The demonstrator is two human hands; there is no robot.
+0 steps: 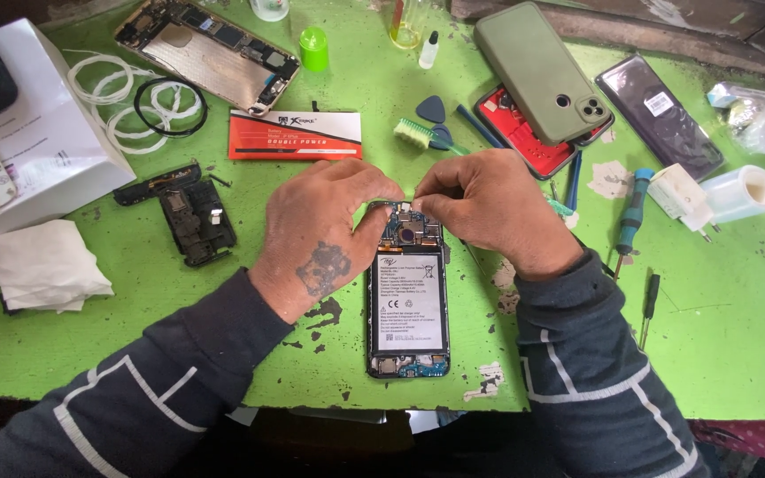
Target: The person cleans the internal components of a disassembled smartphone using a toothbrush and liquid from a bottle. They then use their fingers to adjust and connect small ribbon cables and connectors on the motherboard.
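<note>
At table centre, left hand point(325, 232) and right hand point(489, 208) pinching opened phone point(407, 305) top edge, clutter close around.

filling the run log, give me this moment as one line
left hand: on top edge of opened phone | right hand: pinching at same edge | phone: flat on green table, battery exposed
</note>
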